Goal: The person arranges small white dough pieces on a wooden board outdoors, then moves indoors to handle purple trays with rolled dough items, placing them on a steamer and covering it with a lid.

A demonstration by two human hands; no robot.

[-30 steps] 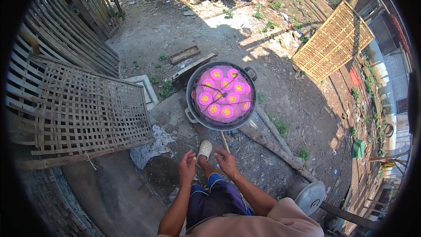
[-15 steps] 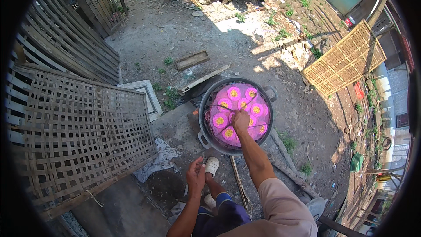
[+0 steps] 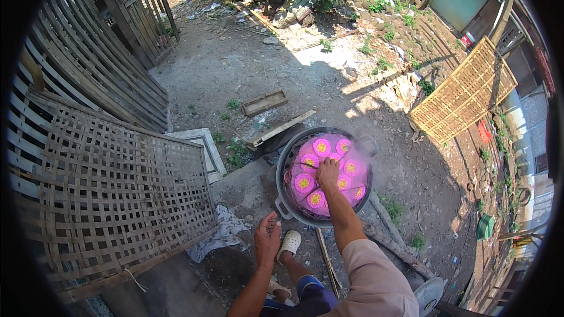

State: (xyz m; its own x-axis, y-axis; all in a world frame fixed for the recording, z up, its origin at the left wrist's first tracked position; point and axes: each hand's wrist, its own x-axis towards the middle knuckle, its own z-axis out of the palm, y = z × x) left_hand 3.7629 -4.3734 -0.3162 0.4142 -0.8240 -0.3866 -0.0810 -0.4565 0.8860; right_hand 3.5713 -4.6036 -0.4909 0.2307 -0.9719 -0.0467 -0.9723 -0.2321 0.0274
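Observation:
A large grey metal pot (image 3: 311, 221) with loop handles stands low in front of me. Inside it sits a round load of bright pink cakes (image 3: 304, 184) with yellow centres, lying under or in pinkish film. Dark straps (image 3: 304, 165) run across them and meet near the middle. There my right hand (image 3: 329, 175) is closed around the straps, arm stretched down from the right. Steam drifts over the pot's right side. My left hand (image 3: 267, 240) hovers short of the pot at its lower left, fingers apart, holding nothing.
A woven bamboo panel (image 3: 123, 199) leans at left; another (image 3: 467, 91) stands at right. Around the pot lie a plank (image 3: 285, 127), a wooden box (image 3: 264, 104), a crumpled cloth (image 3: 220, 235), sticks (image 3: 328, 261) and a log (image 3: 399, 252). A round metal lid (image 3: 429, 294) is lower right.
Steam now rises at the pot's right, where little showed before. The pink load sits slightly farther right against the rim. My right hand keeps its grip; the whole view has shifted.

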